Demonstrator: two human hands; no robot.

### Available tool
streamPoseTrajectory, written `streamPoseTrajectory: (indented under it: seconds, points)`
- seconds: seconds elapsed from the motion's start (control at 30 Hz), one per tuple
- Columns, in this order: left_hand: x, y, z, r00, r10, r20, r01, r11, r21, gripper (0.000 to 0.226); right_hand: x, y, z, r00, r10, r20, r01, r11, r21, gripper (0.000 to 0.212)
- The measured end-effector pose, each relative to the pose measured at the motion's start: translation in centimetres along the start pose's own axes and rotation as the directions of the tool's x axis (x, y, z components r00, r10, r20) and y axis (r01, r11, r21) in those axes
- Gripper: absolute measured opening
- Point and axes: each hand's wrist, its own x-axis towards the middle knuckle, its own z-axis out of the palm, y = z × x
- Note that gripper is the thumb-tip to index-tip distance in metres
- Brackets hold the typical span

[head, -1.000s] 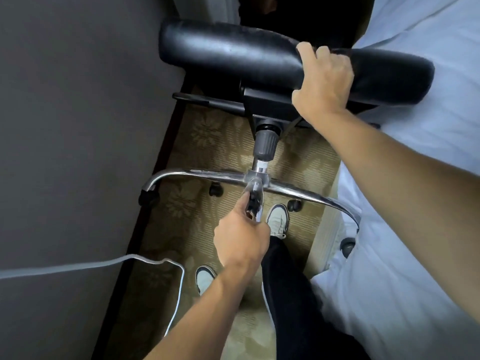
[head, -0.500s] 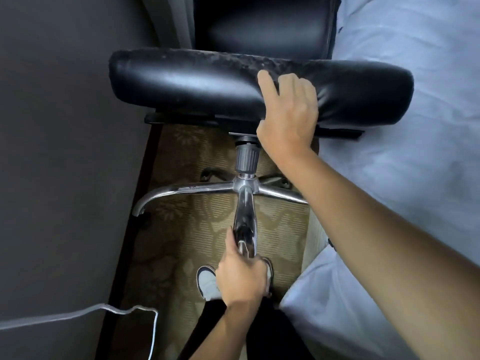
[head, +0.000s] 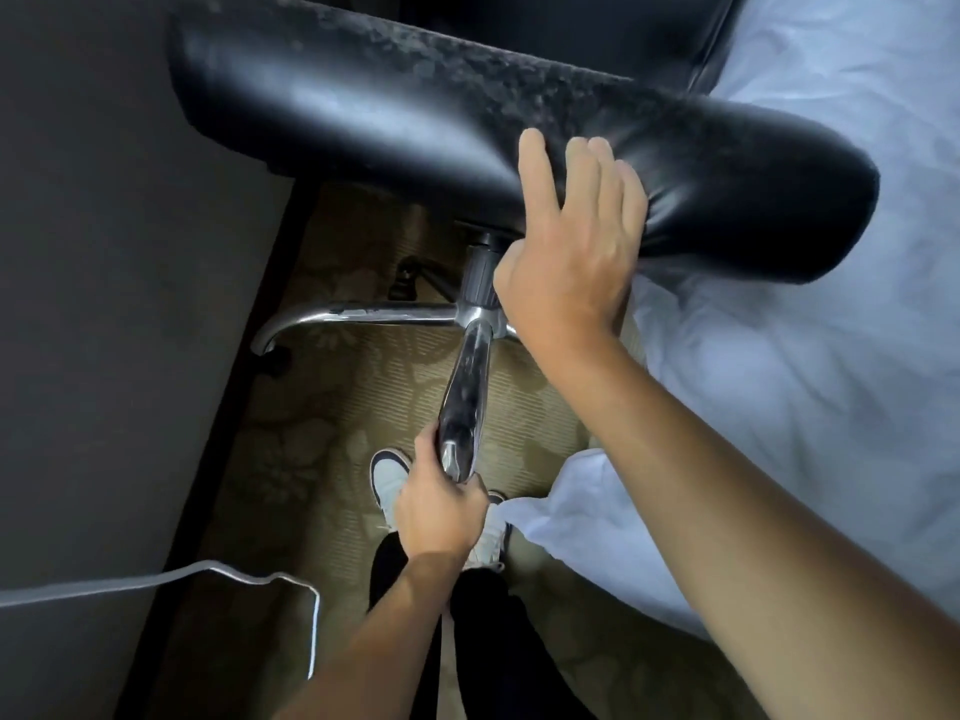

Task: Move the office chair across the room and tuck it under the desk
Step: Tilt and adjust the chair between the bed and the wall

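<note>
The black leather office chair (head: 395, 106) hangs tipped in front of me, its padded seat edge filling the upper frame. Its chrome star base (head: 384, 319) juts toward me below the seat. My right hand (head: 569, 252) grips the seat's lower edge, fingers pressed onto the leather and thumb hidden underneath. My left hand (head: 441, 511) is closed around the tip of one chrome leg (head: 465, 402). The black gas column (head: 480, 275) shows between seat and base. The desk is out of view.
A dark grey wall (head: 114, 304) with a dark skirting runs along the left. A bed with white bedding (head: 779, 381) fills the right. Patterned beige carpet (head: 332, 449) forms a narrow lane between them. A white cable (head: 156, 579) trails at lower left. My white shoes (head: 387, 480) stand below.
The chair has come closer and higher in view, its seat now larger. My left hand slid out along the chrome leg to its tip. My right hand stays on the seat edge.
</note>
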Motion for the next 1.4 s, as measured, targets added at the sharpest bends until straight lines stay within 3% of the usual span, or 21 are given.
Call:
streamPoseTrajectory:
  seconds: [0.17,0.37,0.63,0.73,0.87,0.9,0.93,0.97,1.0,1.03,1.1,1.2,1.27,1.33,1.4]
  points:
    - [-0.8,-1.6,0.1,0.998,0.049,-0.049,-0.049,0.999,-0.011,0.061,-2.1,1.3,-0.2,0.998,0.036,-0.042,-0.034,0.999,0.042,0.072]
    - [-1.4,-3.5,0.8,0.993,0.105,-0.05,-0.106,0.994,-0.029,0.066,-3.7,2.7,0.7,0.975,0.087,-0.204,-0.079,0.996,0.048,0.067]
    - [-2.3,-9.4,2.2,0.994,0.103,-0.044,-0.106,0.991,-0.084,0.068,-9.0,-2.9,0.5,0.96,0.023,-0.278,0.011,0.993,0.118,0.056]
    - [-2.2,-12.3,2.4,0.997,0.076,0.007,-0.075,0.993,-0.093,0.07,-11.9,-5.4,0.8,0.952,-0.032,-0.305,0.065,0.993,0.098,0.051]
    - [-1.9,-13.7,0.7,0.98,0.094,0.173,-0.093,0.996,-0.015,0.079,-14.5,-7.3,0.8,0.953,-0.081,-0.291,0.104,0.993,0.064,0.049]
    - [-1.6,-13.4,-0.7,0.978,0.083,0.19,-0.072,0.995,-0.062,0.082,-14.9,-7.6,0.6,0.955,-0.08,-0.284,0.099,0.994,0.053,0.05]
    - [-1.2,-12.4,-2.7,0.982,0.042,0.185,0.002,0.974,-0.229,0.086,-15.2,-7.8,0.5,0.959,-0.08,-0.273,0.094,0.995,0.041,0.051]
    - [-0.5,-10.6,-5.0,0.984,-0.016,0.177,0.099,0.876,-0.471,0.09,-15.2,-7.9,0.3,0.962,-0.08,-0.26,0.091,0.995,0.033,0.052]
    - [0.3,-8.4,-7.6,0.984,-0.066,0.166,0.162,0.714,-0.681,0.094,-15.2,-8.1,0.1,0.969,-0.077,-0.233,0.086,0.996,0.026,0.055]
    - [1.4,-6.0,-10.2,0.982,-0.094,0.161,0.186,0.583,-0.791,0.097,-15.0,-8.2,-0.1,0.978,-0.076,-0.194,0.08,0.997,0.013,0.058]
    - [3.9,-1.1,-15.1,0.985,-0.077,0.157,0.175,0.491,-0.854,0.101,-14.7,-8.1,-0.4,0.99,-0.085,-0.112,0.083,0.996,-0.017,0.065]
    - [6.7,5.9,-19.9,0.966,-0.05,0.255,0.249,0.463,-0.851,0.113,-13.7,-7.1,-1.1,0.997,-0.071,-0.004,0.071,0.996,-0.046,0.073]
    - [7.5,9.0,-20.6,0.946,-0.154,0.284,0.321,0.544,-0.775,0.116,-12.8,-6.4,-1.5,0.998,-0.03,0.047,0.032,0.999,-0.032,0.076]
    - [7.7,11.1,-20.3,0.917,-0.225,0.33,0.397,0.616,-0.681,0.101,-11.9,-5.9,-2.1,0.996,0.01,0.089,-0.009,1.0,-0.016,0.078]
    - [8.4,12.5,-19.9,0.891,-0.195,0.41,0.437,0.611,-0.66,0.07,-10.5,-5.6,-2.3,0.992,0.033,0.119,-0.033,0.999,0.001,0.078]
